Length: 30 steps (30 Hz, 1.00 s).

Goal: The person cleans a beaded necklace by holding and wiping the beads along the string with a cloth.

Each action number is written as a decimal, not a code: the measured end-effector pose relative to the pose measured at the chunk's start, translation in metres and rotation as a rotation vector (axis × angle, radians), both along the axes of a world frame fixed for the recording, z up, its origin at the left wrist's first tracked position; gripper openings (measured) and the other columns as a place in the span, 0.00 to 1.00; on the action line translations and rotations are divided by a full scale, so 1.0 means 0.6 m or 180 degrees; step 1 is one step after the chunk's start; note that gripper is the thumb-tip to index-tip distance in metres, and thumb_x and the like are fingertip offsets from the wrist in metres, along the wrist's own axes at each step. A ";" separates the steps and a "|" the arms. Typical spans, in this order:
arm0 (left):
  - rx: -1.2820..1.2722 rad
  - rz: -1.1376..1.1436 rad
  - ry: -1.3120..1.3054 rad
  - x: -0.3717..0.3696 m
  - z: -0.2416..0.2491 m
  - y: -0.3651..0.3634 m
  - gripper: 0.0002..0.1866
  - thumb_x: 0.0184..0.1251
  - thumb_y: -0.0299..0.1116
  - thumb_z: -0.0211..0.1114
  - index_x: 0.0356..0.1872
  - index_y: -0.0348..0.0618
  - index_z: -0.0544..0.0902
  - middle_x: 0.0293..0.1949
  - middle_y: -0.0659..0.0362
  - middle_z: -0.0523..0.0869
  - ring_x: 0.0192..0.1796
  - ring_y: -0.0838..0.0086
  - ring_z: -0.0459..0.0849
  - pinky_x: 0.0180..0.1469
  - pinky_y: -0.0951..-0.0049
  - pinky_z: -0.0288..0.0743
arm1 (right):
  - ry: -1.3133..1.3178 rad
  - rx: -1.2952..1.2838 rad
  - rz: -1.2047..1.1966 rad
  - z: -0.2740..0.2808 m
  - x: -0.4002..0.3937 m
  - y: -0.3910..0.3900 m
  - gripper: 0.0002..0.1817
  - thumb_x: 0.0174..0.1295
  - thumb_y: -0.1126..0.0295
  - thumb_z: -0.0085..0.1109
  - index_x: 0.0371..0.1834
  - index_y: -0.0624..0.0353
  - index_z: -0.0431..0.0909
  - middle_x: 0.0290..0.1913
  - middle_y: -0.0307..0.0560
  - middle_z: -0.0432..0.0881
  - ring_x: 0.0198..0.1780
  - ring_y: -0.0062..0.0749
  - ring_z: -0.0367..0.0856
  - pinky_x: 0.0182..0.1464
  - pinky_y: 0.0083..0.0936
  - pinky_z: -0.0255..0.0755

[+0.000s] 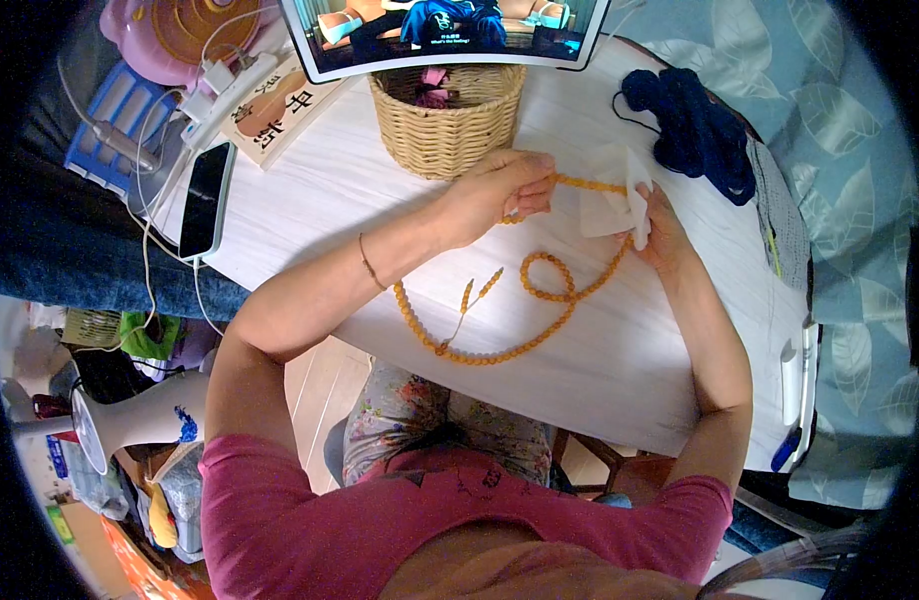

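Note:
A long string of amber-coloured beads (493,357) lies in a curve on the white table, with a small loop in it and a beaded tassel (467,300) near its left bend. My left hand (502,197) is closed on the bead string in front of the wicker basket. From there a stretch of beads runs across to my right hand (663,232). That hand pinches a white tissue (618,205), folded around part of the string. The beads inside the tissue are hidden.
Behind my left hand stands a wicker basket (446,125), below a tablet (445,35). Dark blue yarn (685,130) lies at the right. A phone (207,200) with a cable, a box (280,110) and a power strip (230,90) are at the left.

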<state>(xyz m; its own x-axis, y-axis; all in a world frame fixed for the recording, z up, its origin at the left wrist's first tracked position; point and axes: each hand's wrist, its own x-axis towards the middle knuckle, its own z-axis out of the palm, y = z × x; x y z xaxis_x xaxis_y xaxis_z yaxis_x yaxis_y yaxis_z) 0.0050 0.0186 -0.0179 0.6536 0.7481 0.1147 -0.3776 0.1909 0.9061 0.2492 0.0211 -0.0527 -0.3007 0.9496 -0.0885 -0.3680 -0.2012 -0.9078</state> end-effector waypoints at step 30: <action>0.0005 -0.0057 -0.0337 0.001 0.009 -0.007 0.07 0.52 0.32 0.47 0.20 0.40 0.67 0.20 0.61 0.68 0.30 0.75 0.68 0.32 0.80 0.62 | -0.0005 0.0169 0.0314 0.000 0.003 0.007 0.22 0.53 0.56 0.49 0.45 0.58 0.59 0.32 0.41 0.71 0.27 0.22 0.72 0.21 0.15 0.69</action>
